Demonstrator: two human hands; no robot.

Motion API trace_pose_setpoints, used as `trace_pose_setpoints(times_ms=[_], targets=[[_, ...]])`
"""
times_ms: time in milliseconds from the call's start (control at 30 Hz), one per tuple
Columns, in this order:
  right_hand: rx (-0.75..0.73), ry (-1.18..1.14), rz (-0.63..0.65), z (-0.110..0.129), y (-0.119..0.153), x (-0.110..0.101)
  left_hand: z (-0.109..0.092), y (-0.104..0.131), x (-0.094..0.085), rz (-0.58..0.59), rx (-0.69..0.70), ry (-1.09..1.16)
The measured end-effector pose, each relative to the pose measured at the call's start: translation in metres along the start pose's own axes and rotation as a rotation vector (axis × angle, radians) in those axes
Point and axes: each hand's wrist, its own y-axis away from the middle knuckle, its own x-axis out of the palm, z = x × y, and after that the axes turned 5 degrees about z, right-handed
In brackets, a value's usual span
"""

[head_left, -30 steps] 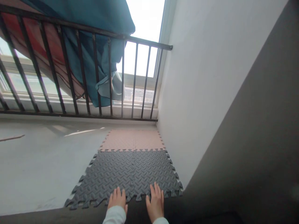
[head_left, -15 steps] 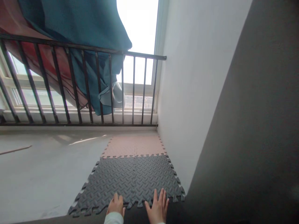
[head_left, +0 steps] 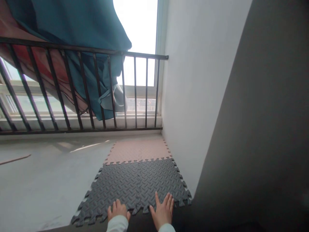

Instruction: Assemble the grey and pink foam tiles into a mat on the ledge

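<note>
Two dark grey foam mat tiles (head_left: 113, 185) with a raised tread pattern lie side by side on the floor. Their far edges meet a pair of pink foam mat tiles (head_left: 137, 150). My left hand (head_left: 118, 211) rests on the near edge of the left grey tile, fingers bent but apart. On the right grey tile's near edge lies my right hand (head_left: 163, 209), flat with its fingers spread. Neither hand holds anything. Toothed edges show along the outer sides of the mat.
A white wall (head_left: 193, 96) runs along the mat's right side. Ahead stands a black metal railing (head_left: 82, 130) before a window, with a blue and pink curtain (head_left: 96, 25) hanging over it. On the pale floor (head_left: 43, 187) at left lies a thin brown strip (head_left: 15, 159).
My left hand has turned slightly and its fingers have shifted left. My right hand's fingers have spread wider. The view has swung slightly to the right.
</note>
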Motion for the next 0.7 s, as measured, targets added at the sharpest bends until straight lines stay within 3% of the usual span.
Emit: trace_pose_setpoints(times_ms=[167,333,500,700], targets=[[-0.002,0.070,0.011,0.003,0.000,-0.009,0.011,-0.012,-0.004,-0.003,0.039,0.113],[-0.007,0.107,0.009,0.006,0.001,-0.014,0.026,-0.024,-0.018,-0.080,0.130,0.246],[0.004,0.121,0.002,0.007,0.001,-0.016,0.046,-0.034,-0.047,-0.328,0.197,0.397],[0.005,0.154,0.008,0.009,0.002,-0.018,0.086,-0.042,-0.101,-0.646,0.278,0.558]])
